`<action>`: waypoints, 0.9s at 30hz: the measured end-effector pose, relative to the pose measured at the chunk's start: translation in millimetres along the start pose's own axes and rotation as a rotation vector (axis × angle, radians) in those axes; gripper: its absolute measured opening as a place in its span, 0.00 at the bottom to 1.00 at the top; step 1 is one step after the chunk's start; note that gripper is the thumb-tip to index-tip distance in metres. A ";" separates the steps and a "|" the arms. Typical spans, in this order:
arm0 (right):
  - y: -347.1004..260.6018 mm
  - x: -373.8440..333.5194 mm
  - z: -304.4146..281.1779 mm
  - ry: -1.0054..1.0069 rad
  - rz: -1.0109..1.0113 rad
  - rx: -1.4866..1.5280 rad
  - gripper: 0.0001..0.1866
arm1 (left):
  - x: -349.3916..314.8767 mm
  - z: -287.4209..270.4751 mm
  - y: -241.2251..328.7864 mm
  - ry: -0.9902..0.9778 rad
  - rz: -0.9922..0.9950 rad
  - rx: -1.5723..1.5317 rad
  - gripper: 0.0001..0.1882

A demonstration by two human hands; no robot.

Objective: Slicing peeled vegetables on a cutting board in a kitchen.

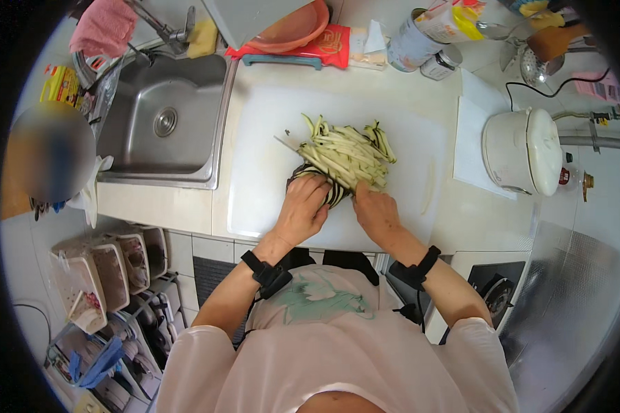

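A white cutting board [262,138] lies on the counter before me. On it is a heap of pale green strips with dark skin edges [344,148], which look like cut eggplant. My left hand [303,205] is closed, its bent fingertips pressing on dark-skinned eggplant slices [335,194] at the heap's near side. My right hand [377,210] is wrapped round the handle of a knife. The thin knife blade [295,147], seen nearly edge-on, runs up and left from that fist between slices and strips. The handle is hidden inside my fingers.
A steel sink [217,131] is set into the counter at the left. A white lidded pot [506,148] stands at the right, with tins and jars [441,63] behind. Along the back sits a pink basin [293,31]. Baskets [110,265] hang low on the left.
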State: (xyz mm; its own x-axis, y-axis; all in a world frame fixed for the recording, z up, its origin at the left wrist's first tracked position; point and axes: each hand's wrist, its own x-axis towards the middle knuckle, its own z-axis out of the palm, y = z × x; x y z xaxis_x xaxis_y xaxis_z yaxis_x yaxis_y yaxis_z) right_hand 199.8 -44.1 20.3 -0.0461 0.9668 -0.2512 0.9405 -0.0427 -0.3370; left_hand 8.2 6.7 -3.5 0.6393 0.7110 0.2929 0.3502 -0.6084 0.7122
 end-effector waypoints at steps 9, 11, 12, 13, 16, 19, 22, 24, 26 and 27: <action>24.9 2.4 -14.2 0.041 -0.011 0.147 0.11 | -3.8 -4.6 -0.3 0.015 0.032 0.000 0.26; 30.0 2.9 -25.2 0.029 -0.001 0.117 0.12 | -8.4 -4.6 -0.2 0.015 0.039 0.028 0.27; 31.9 3.5 -27.0 0.034 0.001 0.115 0.12 | -7.0 -3.9 -1.2 0.018 0.053 0.056 0.28; 33.6 3.7 -28.4 0.008 0.011 0.093 0.12 | -6.2 -3.7 -1.2 0.019 0.059 0.056 0.28; 28.8 -1.5 -31.0 -0.007 0.005 0.083 0.12 | -8.6 -4.4 1.7 -0.026 0.083 0.156 0.29; 19.3 -13.9 -37.7 -0.058 0.015 0.082 0.13 | -16.2 -1.4 1.0 -0.007 -0.016 0.211 0.30; 21.1 -27.5 -39.2 -0.126 0.050 0.084 0.13 | -22.2 -0.7 -0.2 -0.008 -0.028 0.235 0.30; 27.8 -35.8 -36.0 -0.129 0.059 0.097 0.13 | -23.5 2.5 -2.6 -0.004 -0.019 0.225 0.30; 37.4 -38.9 -30.9 -0.153 0.091 0.110 0.13 | -21.1 4.7 -3.3 -0.008 -0.040 0.233 0.30; 40.0 -39.7 -30.7 -0.148 0.095 0.111 0.13 | -21.9 4.1 -1.7 -0.025 -0.063 0.227 0.30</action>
State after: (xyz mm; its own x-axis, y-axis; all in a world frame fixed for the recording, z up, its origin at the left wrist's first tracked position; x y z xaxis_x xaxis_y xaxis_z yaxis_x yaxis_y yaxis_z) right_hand 249.6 -76.5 44.7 -0.0154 0.9098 -0.4148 0.9004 -0.1677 -0.4014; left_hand -3.6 -9.3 -13.8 0.6269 0.7429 0.2348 0.5329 -0.6287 0.5664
